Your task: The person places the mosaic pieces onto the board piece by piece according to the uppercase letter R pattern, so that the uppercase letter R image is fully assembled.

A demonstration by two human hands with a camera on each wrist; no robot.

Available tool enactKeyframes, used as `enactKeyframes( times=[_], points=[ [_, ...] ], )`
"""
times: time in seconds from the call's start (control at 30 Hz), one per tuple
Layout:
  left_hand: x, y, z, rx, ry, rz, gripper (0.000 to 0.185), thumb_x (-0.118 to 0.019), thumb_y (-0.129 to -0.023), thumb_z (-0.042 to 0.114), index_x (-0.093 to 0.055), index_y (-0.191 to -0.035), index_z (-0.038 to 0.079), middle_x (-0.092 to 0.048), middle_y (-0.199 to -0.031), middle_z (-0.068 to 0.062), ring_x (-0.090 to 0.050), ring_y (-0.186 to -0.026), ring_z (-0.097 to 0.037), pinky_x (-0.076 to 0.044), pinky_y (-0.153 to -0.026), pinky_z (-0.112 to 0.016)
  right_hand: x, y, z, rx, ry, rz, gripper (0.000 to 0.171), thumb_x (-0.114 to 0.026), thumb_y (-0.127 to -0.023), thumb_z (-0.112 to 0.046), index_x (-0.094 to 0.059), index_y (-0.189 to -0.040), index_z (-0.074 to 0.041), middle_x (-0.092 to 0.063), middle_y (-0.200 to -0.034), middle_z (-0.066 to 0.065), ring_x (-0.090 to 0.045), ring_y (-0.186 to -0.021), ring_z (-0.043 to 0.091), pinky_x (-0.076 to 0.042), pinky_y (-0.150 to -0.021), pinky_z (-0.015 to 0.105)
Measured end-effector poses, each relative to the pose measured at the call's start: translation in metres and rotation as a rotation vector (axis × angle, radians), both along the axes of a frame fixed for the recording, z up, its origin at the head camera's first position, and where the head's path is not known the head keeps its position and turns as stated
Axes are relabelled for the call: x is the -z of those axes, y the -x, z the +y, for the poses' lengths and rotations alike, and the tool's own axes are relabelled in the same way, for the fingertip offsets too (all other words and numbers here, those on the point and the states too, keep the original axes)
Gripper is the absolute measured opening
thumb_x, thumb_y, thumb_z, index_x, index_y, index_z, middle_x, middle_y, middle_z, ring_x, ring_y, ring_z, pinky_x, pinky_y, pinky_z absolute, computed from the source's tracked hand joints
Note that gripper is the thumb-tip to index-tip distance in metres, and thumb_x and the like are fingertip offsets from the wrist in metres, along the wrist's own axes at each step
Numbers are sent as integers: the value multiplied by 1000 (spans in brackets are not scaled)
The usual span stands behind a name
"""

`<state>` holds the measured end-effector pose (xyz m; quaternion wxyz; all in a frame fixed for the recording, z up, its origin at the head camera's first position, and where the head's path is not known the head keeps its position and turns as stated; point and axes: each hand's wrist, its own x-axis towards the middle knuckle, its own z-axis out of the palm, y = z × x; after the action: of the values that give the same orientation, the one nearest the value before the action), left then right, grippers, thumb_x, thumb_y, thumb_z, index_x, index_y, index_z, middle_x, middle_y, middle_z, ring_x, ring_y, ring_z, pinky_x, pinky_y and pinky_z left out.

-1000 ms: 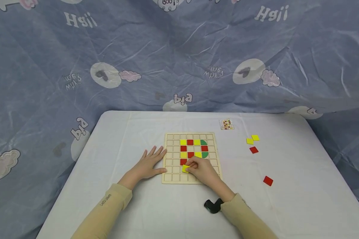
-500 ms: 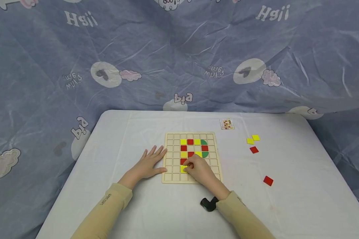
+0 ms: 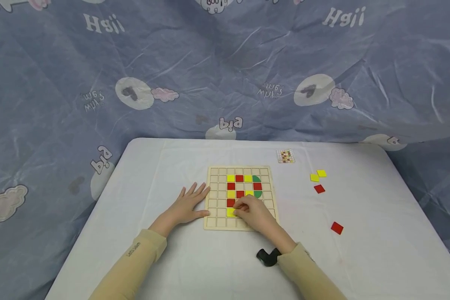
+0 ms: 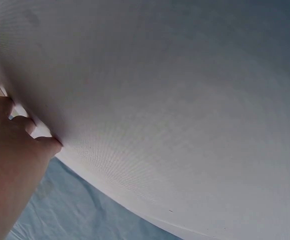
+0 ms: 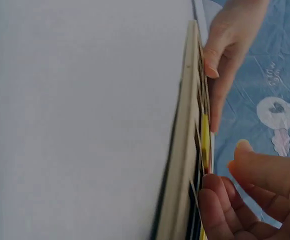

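A wooden grid board [image 3: 214, 196] lies mid-table and holds red, yellow and green tiles. My right hand [image 3: 252, 211] rests on the board's near part. Its curled fingertips sit on a yellow tile [image 3: 231, 212] that lies in a cell below a red tile [image 3: 230, 203]. In the right wrist view the board [image 5: 182, 150] is edge-on, with the yellow tile [image 5: 205, 137] in it and my right hand's fingers [image 5: 215, 200] just behind. My left hand [image 3: 189, 204] lies flat on the table, fingers straight, thumb against the board's left edge. The left wrist view shows that hand [image 4: 10, 165] on the white cloth.
Loose tiles lie at the right: two yellow [image 3: 318, 176], one red [image 3: 319, 188], another red [image 3: 336, 227]. A small pattern card [image 3: 285, 156] sits behind the board. A black object [image 3: 268, 257] lies under my right wrist. Blue printed cloth hangs behind the table.
The yellow tile was tilted in my right fingers a second ago; now it lies flat in its cell. The left hand has not moved.
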<state>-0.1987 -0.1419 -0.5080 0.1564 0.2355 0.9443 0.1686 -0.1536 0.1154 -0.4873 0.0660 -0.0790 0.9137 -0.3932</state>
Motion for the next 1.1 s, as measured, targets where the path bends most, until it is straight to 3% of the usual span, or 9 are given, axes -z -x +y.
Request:
enactKeyframes(
  times=[0.27, 0.63, 0.8, 0.93, 1.1],
  points=[
    [-2, -1, -1, 0, -9, 5, 87, -62, -90, 57, -22, -158, 22, -16, -166, -4, -5, -154, -34, -3, -122, -61, -9, -10, 56, 52, 43, -48, 16, -75, -88, -15, -72, -103, -12, -67, -94, -1, -60, -82, 12, -53, -73, 21],
    [-2, -1, -1, 4, -16, 10, 86, -62, -90, 55, -22, -158, 20, -16, -166, -5, -6, -154, -35, -3, -122, -62, -10, -37, 165, 206, -99, 16, 25, -71, -90, -14, -69, -114, -6, -72, -105, 10, -67, -92, 21, -53, -70, 17],
    [-4, -1, -2, 8, -21, 13, 85, -62, -91, 55, -23, -158, 20, -16, -166, -6, -6, -154, -36, -4, -121, -63, -10, -50, 205, 308, -137, -14, 35, -72, -91, -19, -66, -121, -2, -70, -108, 17, -67, -97, 32, -51, -63, 15],
    [-4, -1, -2, 13, -20, 15, 85, -62, -91, 55, -23, -158, 20, -17, -166, -6, -7, -154, -36, -4, -121, -63, -5, -55, 224, 365, -185, -62, 40, -74, -89, -23, -64, -121, 0, -69, -107, 19, -65, -99, 36, -51, -65, 21],
    [-1, 0, -1, 13, -20, 11, 86, -62, -91, 55, -22, -158, 20, -16, -166, -5, -6, -154, -35, -4, -121, -63, 2, -56, 236, 370, -228, -120, 45, -76, -86, -24, -64, -120, 2, -68, -106, 19, -63, -96, 32, -52, -72, 34]
  ],
)
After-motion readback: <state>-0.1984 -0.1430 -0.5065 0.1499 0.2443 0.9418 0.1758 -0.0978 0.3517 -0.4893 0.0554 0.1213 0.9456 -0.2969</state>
